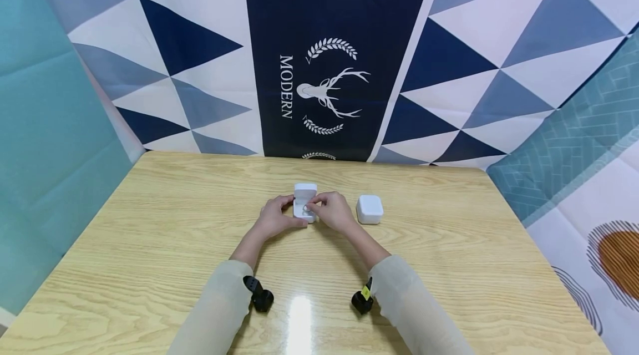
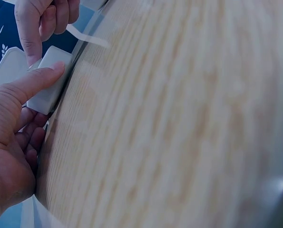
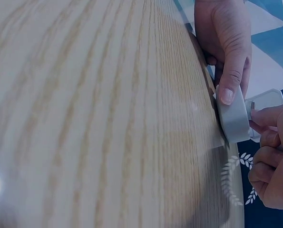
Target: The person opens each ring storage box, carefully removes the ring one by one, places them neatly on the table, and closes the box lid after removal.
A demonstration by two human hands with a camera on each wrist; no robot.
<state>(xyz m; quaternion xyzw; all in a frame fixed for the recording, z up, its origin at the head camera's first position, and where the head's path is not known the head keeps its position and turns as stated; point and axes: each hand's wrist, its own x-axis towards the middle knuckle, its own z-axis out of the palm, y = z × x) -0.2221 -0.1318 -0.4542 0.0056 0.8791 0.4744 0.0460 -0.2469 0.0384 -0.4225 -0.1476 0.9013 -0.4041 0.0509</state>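
A small white ring box (image 1: 304, 218) stands on the table with its lid raised. My left hand (image 1: 275, 216) grips it from the left. In the left wrist view the thumb (image 2: 51, 73) lies along the front of the box, and the other fingers are partly hidden behind it. My right hand (image 1: 331, 211) reaches in from the right and pinches a thin, shiny ring (image 3: 252, 106) between thumb and forefinger. That ring sits at the box opening, in front of the lid, its lower part hidden by the box.
A second white box (image 1: 370, 209), closed, stands on the wooden table (image 1: 429, 255) just right of my right hand. Behind the table's far edge hangs a patterned cloth (image 1: 319, 94). Black wrist cameras show below both forearms.
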